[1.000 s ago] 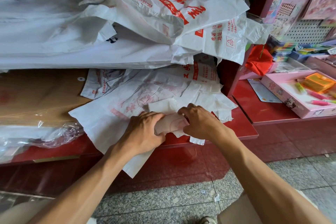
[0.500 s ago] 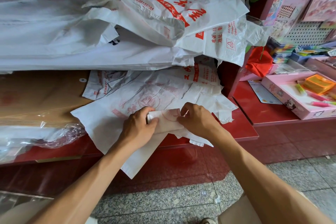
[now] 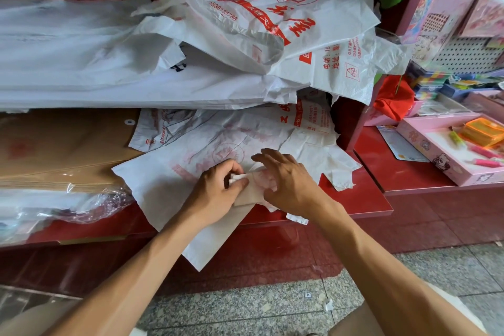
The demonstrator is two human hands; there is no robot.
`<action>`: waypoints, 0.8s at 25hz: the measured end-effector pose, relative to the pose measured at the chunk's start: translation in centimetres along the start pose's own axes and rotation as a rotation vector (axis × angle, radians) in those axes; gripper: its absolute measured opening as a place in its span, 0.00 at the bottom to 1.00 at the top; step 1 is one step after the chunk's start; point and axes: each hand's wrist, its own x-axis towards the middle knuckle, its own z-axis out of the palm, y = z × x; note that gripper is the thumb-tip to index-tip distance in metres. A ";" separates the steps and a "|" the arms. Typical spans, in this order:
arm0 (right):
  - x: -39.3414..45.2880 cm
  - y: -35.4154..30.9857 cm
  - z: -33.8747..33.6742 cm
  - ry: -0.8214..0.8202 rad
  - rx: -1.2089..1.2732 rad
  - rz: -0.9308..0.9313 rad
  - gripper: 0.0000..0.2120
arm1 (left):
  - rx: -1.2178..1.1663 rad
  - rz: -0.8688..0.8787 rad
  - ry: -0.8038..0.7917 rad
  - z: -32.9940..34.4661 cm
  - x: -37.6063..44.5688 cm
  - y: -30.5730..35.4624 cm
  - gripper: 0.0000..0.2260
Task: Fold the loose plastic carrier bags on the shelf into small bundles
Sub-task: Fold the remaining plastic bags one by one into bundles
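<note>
Soft even daylight, wide-angle edge distortion

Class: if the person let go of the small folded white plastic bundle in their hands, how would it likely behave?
The small folded white plastic bundle would probably spring partly open, since thin film holds creases poorly. It looks very light, likely sliding easily on the glossy red shelf.

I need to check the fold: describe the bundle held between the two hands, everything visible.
The folded bundle is a small, roughly rectangular packet of thin white plastic with faint red print, layered and creased. It lies near the front edge of the red shelf, on top of a flat unfolded bag. The left hand pinches its white left end between thumb and fingers; the right hand rests over its right side, fingers spread. A loose white tail pokes out beneath the right wrist.
</note>
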 end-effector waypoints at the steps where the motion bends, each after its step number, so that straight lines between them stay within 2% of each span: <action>1: 0.2 -0.3 -0.2 0.032 0.078 -0.012 0.30 | -0.043 0.031 0.028 -0.3 -0.1 0.3 0.04; 3: 0.8 -1.4 -0.6 0.095 0.268 -0.035 0.20 | -0.149 0.040 0.112 -1.4 -0.3 1.1 0.07; 5: 1.3 -3.0 -0.7 0.147 0.405 -0.069 0.09 | -0.303 -0.036 0.192 -3.2 -0.7 1.4 0.10; 9: 2.5 -7.1 0.3 0.174 0.728 -0.035 0.04 | -0.494 -0.200 0.245 -7.8 -2.8 0.7 0.14; 13: 3.0 -13.6 1.9 -0.004 1.048 -0.065 0.02 | -0.494 -0.280 0.339 -13.5 -7.5 -1.1 0.08; 15: 3.2 -17.2 3.2 -0.105 1.085 -0.107 0.01 | -0.500 -0.319 0.411 -16.7 -10.3 -2.2 0.08; 18: 3.5 -24.2 6.0 -0.288 1.115 -0.180 0.08 | -0.504 -0.352 0.572 -21.6 -16.1 -3.9 0.10; 20: 3.4 -29.7 8.1 -0.414 1.120 -0.204 0.08 | -0.519 -0.374 0.678 -24.4 -20.9 -4.8 0.09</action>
